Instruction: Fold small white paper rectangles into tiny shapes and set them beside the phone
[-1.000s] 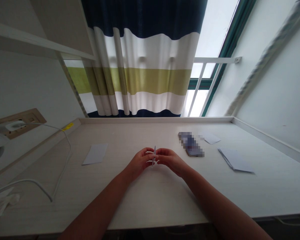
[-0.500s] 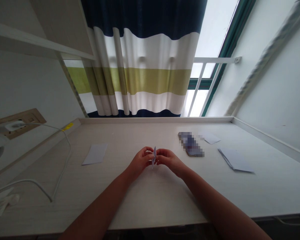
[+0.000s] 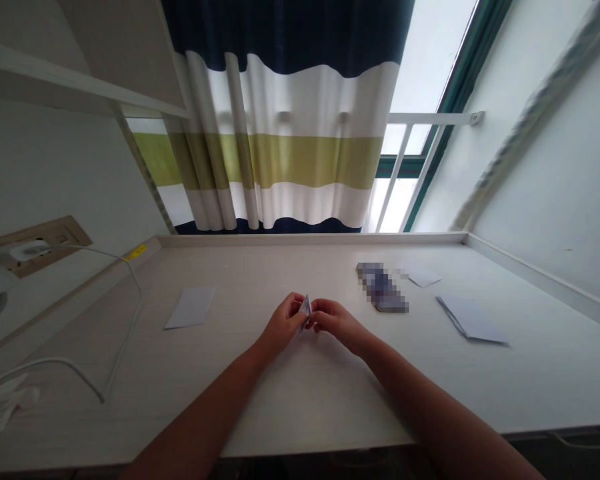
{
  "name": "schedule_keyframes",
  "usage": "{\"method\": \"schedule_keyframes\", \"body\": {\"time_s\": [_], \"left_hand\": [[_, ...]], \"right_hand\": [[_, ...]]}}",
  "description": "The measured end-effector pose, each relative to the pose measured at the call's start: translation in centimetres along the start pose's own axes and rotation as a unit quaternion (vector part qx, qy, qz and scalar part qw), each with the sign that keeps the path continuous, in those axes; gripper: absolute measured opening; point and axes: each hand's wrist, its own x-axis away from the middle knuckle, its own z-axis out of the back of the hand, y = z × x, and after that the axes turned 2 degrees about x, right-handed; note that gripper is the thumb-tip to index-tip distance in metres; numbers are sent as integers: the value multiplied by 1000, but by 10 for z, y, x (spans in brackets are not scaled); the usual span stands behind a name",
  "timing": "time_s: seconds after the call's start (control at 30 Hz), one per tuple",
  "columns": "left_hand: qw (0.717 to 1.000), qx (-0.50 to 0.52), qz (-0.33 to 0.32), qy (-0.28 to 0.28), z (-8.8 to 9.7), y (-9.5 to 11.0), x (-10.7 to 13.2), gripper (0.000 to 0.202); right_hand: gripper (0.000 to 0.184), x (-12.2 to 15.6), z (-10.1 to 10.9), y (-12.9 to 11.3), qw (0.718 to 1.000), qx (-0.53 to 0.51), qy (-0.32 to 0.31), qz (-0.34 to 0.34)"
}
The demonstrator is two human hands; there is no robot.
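Observation:
My left hand [image 3: 283, 325] and my right hand [image 3: 337, 319] are raised just above the pale wooden desk [image 3: 300, 400], pinching a small folded paper piece [image 3: 305, 313] between them from both sides. The paper is white with a bluish tint, and its lower part is partly hidden by my fingers. Loose paper lies on the desk: a flat white sheet [image 3: 190, 307] to my left, and a folded sheet [image 3: 470, 321] and a small piece [image 3: 421, 275] to my right. Neither hand touches these.
A flat object with a pixelated surface [image 3: 383, 287] lies at the back of the desk. A white cable [image 3: 123, 333] runs along the left side from a wall socket [image 3: 35, 247]. A striped curtain [image 3: 280, 140] hangs behind the desk's raised back edge.
The folded paper has tilted and now looks wider, with its tip leaning left. My hands have shifted slightly closer around it, still holding it.

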Motion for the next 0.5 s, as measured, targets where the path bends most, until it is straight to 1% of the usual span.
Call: {"method": "schedule_keyframes", "body": {"time_s": [0.17,0.37,0.5], "left_hand": [[1000,-4,-8,1,3,0,0,15],[999,-14,-16,32,4,-2,-2,14],[999,-35,-13,38,2,-4,-2,10]], "right_hand": [[6,-1,1,-1,1000,-9,5,0],[7,-1,3,2,1000,7,9,11],[6,-2,1,2,1000,13,1,15]]}}
